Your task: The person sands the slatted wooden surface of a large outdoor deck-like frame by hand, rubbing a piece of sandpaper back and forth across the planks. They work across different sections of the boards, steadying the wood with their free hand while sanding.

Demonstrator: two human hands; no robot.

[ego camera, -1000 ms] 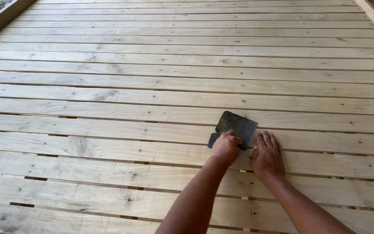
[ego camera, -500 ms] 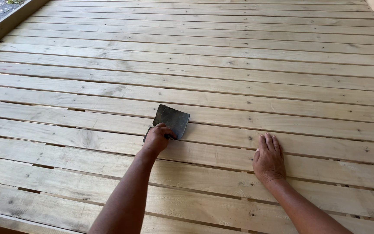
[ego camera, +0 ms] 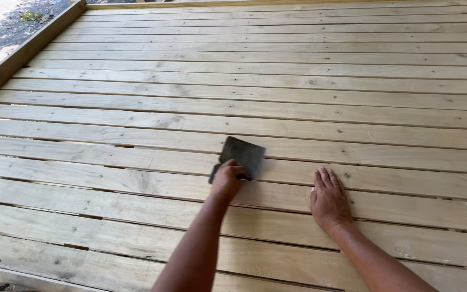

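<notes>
Keep the left grip (ego camera: 227, 181) clamped on the dark sanding sheet (ego camera: 242, 156) (lying just ahead of those knuckles on the wooden deck boards (ego camera: 136, 116)), press flat along the grain, with the right grip (ego camera: 328, 197) splayed, bracing nearby.

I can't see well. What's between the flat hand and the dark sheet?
Only bare wooden planks separate the right hand from the dark sheet, in the head view.

Left hand (ego camera: 227, 181): bare, no glove, no ring or watch in sight.
Right hand (ego camera: 328, 199): bare, no glove, fingernails short and plain.
Forearms: both bare up to the picture's lower edge, no sleeves or bands showing.
</notes>
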